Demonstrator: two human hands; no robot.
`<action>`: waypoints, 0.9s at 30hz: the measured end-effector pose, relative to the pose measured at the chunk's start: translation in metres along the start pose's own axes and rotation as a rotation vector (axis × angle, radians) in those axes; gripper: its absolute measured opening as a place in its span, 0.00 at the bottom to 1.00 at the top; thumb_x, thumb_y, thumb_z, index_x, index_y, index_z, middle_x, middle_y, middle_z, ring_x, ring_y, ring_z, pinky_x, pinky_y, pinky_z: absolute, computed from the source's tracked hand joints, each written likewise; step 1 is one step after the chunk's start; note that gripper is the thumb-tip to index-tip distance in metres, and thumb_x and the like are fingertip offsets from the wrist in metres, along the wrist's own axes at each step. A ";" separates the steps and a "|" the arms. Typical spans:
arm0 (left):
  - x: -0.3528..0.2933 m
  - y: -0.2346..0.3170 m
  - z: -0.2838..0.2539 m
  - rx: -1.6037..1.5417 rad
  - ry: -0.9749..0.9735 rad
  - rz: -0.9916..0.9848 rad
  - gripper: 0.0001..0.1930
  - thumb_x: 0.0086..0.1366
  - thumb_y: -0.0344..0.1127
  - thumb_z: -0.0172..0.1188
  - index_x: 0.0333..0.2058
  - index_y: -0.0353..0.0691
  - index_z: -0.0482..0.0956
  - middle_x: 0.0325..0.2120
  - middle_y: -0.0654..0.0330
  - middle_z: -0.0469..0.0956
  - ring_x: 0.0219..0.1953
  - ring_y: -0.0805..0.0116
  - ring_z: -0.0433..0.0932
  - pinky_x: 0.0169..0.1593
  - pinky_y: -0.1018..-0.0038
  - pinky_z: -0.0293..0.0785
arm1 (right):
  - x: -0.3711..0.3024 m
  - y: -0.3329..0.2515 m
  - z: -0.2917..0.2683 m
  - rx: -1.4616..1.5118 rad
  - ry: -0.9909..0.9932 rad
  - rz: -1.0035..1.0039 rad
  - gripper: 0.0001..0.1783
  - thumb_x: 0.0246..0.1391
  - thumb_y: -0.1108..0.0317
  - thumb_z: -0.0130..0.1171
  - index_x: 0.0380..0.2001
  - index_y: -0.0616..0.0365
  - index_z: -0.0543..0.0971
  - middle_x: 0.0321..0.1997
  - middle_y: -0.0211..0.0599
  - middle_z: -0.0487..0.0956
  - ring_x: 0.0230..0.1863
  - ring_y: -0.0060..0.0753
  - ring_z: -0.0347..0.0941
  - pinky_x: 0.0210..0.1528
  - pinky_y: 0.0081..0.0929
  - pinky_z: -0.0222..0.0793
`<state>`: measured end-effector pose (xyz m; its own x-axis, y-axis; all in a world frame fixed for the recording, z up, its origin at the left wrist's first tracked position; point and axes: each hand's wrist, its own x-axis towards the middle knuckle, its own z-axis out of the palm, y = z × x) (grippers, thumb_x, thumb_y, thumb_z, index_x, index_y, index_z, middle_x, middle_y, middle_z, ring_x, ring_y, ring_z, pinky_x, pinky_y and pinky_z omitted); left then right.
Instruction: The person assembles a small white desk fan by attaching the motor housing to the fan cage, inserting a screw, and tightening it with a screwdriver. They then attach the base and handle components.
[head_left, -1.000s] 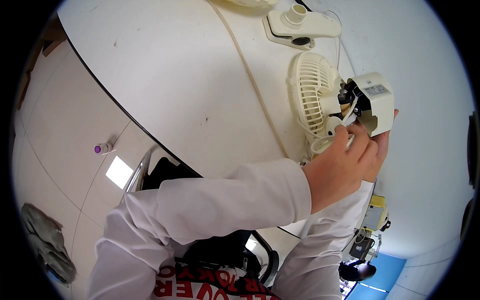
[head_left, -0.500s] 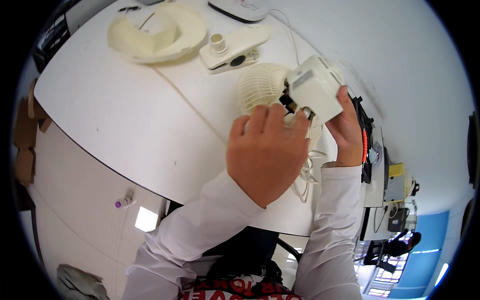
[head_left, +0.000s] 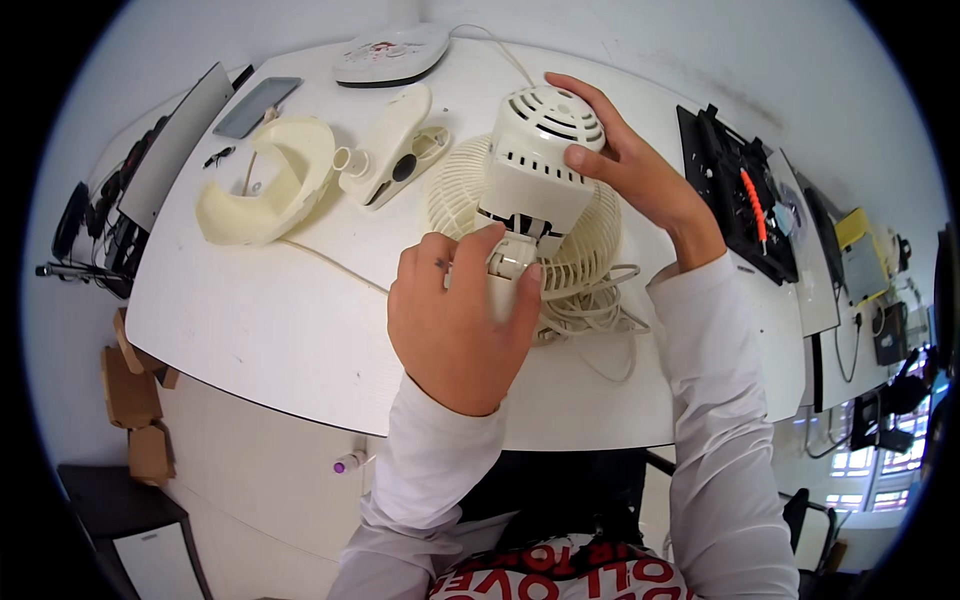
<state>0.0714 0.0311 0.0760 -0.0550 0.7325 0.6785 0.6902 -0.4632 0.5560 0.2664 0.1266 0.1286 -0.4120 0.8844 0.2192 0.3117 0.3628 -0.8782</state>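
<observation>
A cream fan motor housing (head_left: 548, 150) with slots in its rounded end stands over the round fan grille (head_left: 455, 195), which lies on the table. My right hand (head_left: 640, 170) is wrapped around the housing's upper right side, thumb on its slotted face. At the housing's lower end, my left hand (head_left: 465, 320) closes thumb and fingers around the neck joint (head_left: 512, 256). Dark inner parts show in the gap just above that joint. Coiled white power cord (head_left: 600, 315) lies beside the grille, under the right forearm.
Left of the grille are a clip base (head_left: 385, 160) with a round socket and a curved cream cover (head_left: 300, 205). A white flat appliance (head_left: 392, 55) and a grey phone-like slab (head_left: 257, 107) lie farther back. On the right sits a black tool case (head_left: 735, 190) with an orange-handled tool.
The housing has turned upright, its slotted end now facing up. My right hand has shifted to its top, and my left hand has moved onto the neck joint. The view has swung round.
</observation>
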 end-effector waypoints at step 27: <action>-0.002 0.002 0.001 0.003 -0.008 -0.001 0.18 0.46 0.30 0.67 0.38 0.36 0.78 0.28 0.57 0.71 0.31 0.60 0.70 0.34 0.70 0.68 | 0.003 -0.004 0.005 0.126 -0.018 -0.085 0.40 0.49 0.61 0.65 0.63 0.54 0.61 0.60 0.35 0.66 0.60 0.29 0.63 0.63 0.27 0.58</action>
<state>0.0732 0.0290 0.0751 -0.0500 0.7371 0.6739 0.6924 -0.4607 0.5553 0.2600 0.1267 0.1306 -0.4481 0.8463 0.2880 0.1653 0.3951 -0.9036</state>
